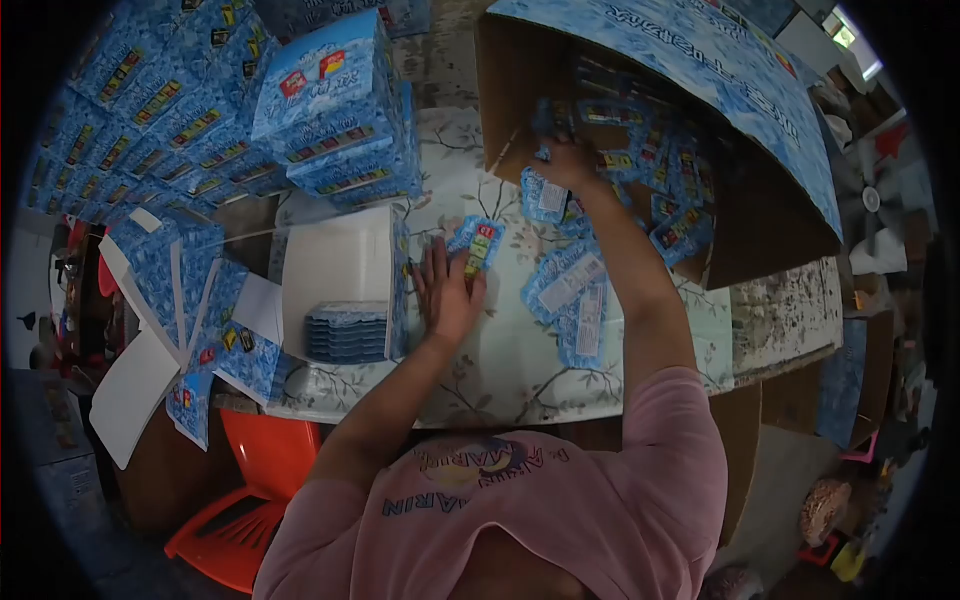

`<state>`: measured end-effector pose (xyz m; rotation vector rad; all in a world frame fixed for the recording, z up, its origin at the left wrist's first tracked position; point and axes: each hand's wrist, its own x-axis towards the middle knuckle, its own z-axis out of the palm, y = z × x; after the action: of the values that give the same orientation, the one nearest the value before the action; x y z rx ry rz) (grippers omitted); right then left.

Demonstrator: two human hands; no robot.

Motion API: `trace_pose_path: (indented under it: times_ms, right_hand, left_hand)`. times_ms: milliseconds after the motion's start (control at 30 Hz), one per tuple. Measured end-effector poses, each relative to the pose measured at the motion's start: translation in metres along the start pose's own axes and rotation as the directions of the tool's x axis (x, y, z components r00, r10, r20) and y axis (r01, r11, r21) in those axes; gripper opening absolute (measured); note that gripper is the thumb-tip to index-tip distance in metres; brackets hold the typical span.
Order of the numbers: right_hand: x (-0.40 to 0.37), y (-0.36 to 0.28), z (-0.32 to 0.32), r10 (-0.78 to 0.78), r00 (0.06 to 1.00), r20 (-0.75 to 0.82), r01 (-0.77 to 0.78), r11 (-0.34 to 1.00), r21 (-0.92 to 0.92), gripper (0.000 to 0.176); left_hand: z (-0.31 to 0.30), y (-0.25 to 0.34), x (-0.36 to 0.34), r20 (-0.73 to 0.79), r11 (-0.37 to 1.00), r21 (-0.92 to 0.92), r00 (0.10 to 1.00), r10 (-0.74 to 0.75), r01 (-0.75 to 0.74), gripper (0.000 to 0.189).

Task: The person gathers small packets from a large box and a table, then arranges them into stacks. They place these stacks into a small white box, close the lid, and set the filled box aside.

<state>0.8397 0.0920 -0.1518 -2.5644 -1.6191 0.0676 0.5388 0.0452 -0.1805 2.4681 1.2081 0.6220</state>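
My left hand (450, 298) lies flat on the table with its fingers spread. Its fingertips touch a blue printed packet (482, 245). Beside it stands an upright white-lined carton (340, 262), its front side open, with a neat stack of blue packets (347, 332) in its bottom. At the mouth of a large cardboard box (505, 110) on its side, my right hand (568, 165) has its fingers curled at a blue packet (543, 154), partly hidden by the hand. More loose packets (655, 150) lie inside the box, and several others (575, 295) spill onto the table below it.
Filled blue display boxes (325, 90) are stacked at the back, beside a tall pile of similar boxes (150, 110) on the left. Unfolded blue cartons (215, 310) overhang the table's left edge. A red plastic chair (265, 455) stands below. The flowered tablecloth (480, 385) covers the table.
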Motion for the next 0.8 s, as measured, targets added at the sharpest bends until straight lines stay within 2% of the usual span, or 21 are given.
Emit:
trace_pose_path:
  times_ms: [33, 67, 133, 167, 233, 267, 333, 367, 400, 433, 467, 567, 600, 667, 700, 767, 800]
  right_hand:
    - [-0.016, 0.002, 0.006, -0.119, 0.992, -0.042, 0.121, 0.991, 0.049, 0.058]
    - [-0.032, 0.007, 0.009, -0.110, 0.994, -0.022, 0.111, 0.993, 0.046, 0.058]
    - [-0.074, 0.009, 0.004, -0.348, 0.936, -0.049, 0.351, 0.929, 0.118, 0.052]
    - [-0.095, 0.010, -0.001, -0.331, 0.943, -0.026, 0.332, 0.935, 0.122, 0.052]
    - [-0.137, 0.003, -0.016, -0.300, 0.953, -0.038, 0.298, 0.914, 0.274, 0.054]
    - [-0.165, -0.002, -0.013, -0.284, 0.959, -0.016, 0.277, 0.920, 0.277, 0.054]
    - [-0.220, -0.019, -0.012, -0.113, 0.965, -0.238, 0.176, 0.948, 0.267, 0.059]
    - [-0.246, -0.034, -0.007, -0.111, 0.967, -0.231, 0.172, 0.950, 0.262, 0.059]
    - [-0.270, -0.052, 0.001, -0.102, 0.952, -0.289, 0.148, 0.979, 0.142, 0.059]
    - [-0.284, -0.063, 0.007, -0.101, 0.932, -0.349, 0.116, 0.993, 0.022, 0.059]
    - [-0.289, -0.067, 0.010, -0.083, 0.914, -0.398, 0.136, 0.985, 0.106, 0.055]
    - [-0.283, -0.047, 0.013, -0.048, 0.904, -0.424, 0.077, 0.996, 0.053, 0.050]
    - [-0.278, -0.033, 0.012, -0.069, 0.873, -0.483, 0.127, 0.988, 0.090, 0.041]
    - [-0.274, -0.018, -0.007, -0.015, 0.780, -0.626, 0.126, 0.983, 0.134, 0.030]
    - [-0.271, -0.018, -0.021, -0.024, 0.773, -0.633, 0.136, 0.982, 0.130, 0.030]
    - [-0.270, -0.019, -0.042, 0.281, 0.762, -0.584, -0.043, 0.921, 0.387, 0.027]
    - [-0.262, -0.028, -0.041, 0.092, 0.673, -0.734, 0.100, 0.972, 0.214, 0.026]
  left_hand:
    - [0.002, -0.002, -0.001, -0.038, 1.000, -0.009, 0.999, 0.015, -0.016, 0.041]
    - [0.004, -0.005, -0.001, -0.019, 1.000, -0.019, 1.000, 0.010, -0.010, 0.041]
    - [0.006, -0.011, -0.003, -0.060, 0.994, -0.044, 0.993, 0.101, -0.104, 0.038]
    - [0.006, -0.015, -0.005, -0.034, 0.993, -0.058, 0.994, 0.101, -0.102, 0.038]
    - [0.000, -0.021, -0.013, -0.070, 0.964, -0.106, 0.969, 0.238, -0.245, 0.036]
    - [-0.006, -0.023, -0.023, -0.047, 0.963, -0.122, 0.970, 0.237, -0.241, 0.036]
    - [-0.020, -0.025, -0.031, 0.060, 0.914, -0.367, 0.977, 0.206, -0.171, 0.037]
    - [-0.024, -0.025, -0.038, 0.002, 0.913, -0.346, 0.973, 0.230, -0.215, 0.039]
    - [-0.028, -0.024, -0.043, 0.002, 0.911, -0.351, 0.973, 0.230, -0.214, 0.039]
    - [-0.034, -0.022, -0.047, 0.047, 0.927, -0.331, 0.978, 0.202, -0.176, 0.041]
    - [-0.039, -0.022, -0.050, 0.090, 0.942, -0.306, 0.981, 0.173, -0.138, 0.043]
    - [-0.048, -0.017, -0.051, 0.121, 0.965, -0.251, 0.986, 0.113, -0.079, 0.046]
    - [-0.048, -0.018, -0.055, 0.115, 0.966, -0.247, 0.987, 0.114, -0.083, 0.046]
    - [-0.042, -0.023, -0.057, 0.127, 0.861, -0.472, 0.981, -0.148, 0.191, 0.051]
    - [-0.038, -0.030, -0.059, 0.113, 0.861, -0.474, 0.982, -0.149, 0.185, 0.051]
    - [-0.031, -0.039, -0.070, 0.269, 0.730, -0.605, 0.945, -0.187, 0.317, 0.052]
    - [-0.028, -0.040, -0.071, 0.267, 0.727, -0.609, 0.945, -0.189, 0.318, 0.052]
